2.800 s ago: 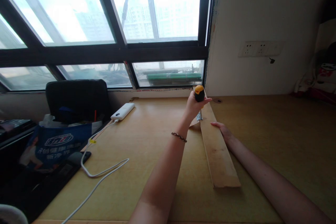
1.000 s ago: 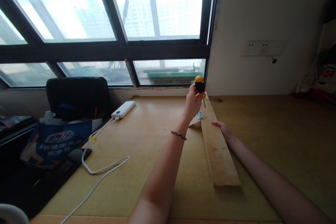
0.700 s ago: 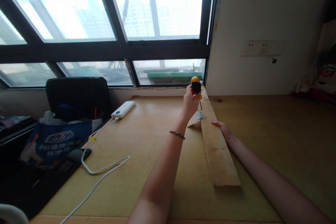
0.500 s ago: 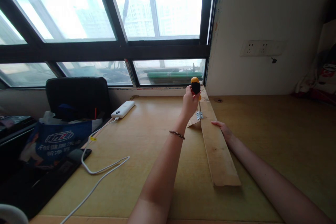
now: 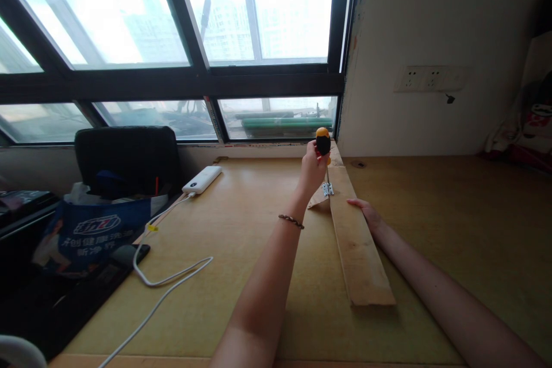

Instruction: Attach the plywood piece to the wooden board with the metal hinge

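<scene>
Black-framed, the window (image 5: 276, 11) is set behind a broad yellow-brown table (image 5: 241, 213). On the table, a long wooden board (image 5: 360, 253) is laid lengthwise, its far end towards the window; by lying flat, it is presumably given firm support from beneath. Just beside its left edge, a smaller piece of wood (image 5: 318, 198) is partly hidden. The board's right edge is met by the right hand (image 5: 366, 213): a fingertip is rested on the upper face, probably so that sliding is checked, but how far the other fingers are curled cannot be told. By the left hand (image 5: 314, 165), closed around the handle, a yellow-and-black screwdriver (image 5: 323, 144) is gripped above the wood, its shaft pointed downward, apparently so that pressure can be put on from above. Smallest of all, a metal hinge (image 5: 328, 189) is placed across the join between board and smaller piece; the shaft's tip is seen at its far edge, though whether a screw is met there cannot be made out.
</scene>
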Motion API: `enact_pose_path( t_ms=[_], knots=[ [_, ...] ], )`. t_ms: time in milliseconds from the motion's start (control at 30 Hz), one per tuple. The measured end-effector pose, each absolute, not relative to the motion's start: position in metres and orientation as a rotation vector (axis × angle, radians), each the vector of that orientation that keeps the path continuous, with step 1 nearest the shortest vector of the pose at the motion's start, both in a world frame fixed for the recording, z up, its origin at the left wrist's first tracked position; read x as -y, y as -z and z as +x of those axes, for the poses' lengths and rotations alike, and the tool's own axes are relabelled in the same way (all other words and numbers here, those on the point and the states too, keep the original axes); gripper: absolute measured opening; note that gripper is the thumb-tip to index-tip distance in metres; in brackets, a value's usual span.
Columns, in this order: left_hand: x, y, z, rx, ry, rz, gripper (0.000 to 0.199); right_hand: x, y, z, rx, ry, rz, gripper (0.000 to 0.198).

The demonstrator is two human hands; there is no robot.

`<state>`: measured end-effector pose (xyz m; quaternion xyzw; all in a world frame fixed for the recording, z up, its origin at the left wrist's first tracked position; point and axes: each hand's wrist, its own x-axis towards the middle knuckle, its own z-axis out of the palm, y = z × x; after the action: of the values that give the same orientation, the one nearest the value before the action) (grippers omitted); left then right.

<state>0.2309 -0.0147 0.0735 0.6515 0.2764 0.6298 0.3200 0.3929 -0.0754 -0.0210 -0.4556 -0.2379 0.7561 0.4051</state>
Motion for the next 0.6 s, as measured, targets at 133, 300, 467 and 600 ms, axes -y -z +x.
enact_pose_path(
  t_ms=[133, 300, 467, 600],
  knots=[
    [0.013, -0.072, 0.232, -0.713, -1.651, 1.718, 0.028, 0.074, 0.022, 0.394, 0.59, -1.913, -1.135, 0.032],
    [0.012, -0.07, 0.234, -0.728, -1.661, 1.702, 0.029, 0.072, 0.025, 0.395, 0.59, -1.916, -1.119, 0.031],
    [0.015, -0.073, 0.234, -0.746, -1.669, 1.706, 0.029, 0.072, 0.025, 0.395, 0.605, -1.916, -1.133, 0.031],
    [0.021, -0.081, 0.231, -0.734, -1.71, 1.703, 0.028, 0.072, 0.026, 0.395, 0.593, -1.911, -1.131, 0.03]
  ],
)
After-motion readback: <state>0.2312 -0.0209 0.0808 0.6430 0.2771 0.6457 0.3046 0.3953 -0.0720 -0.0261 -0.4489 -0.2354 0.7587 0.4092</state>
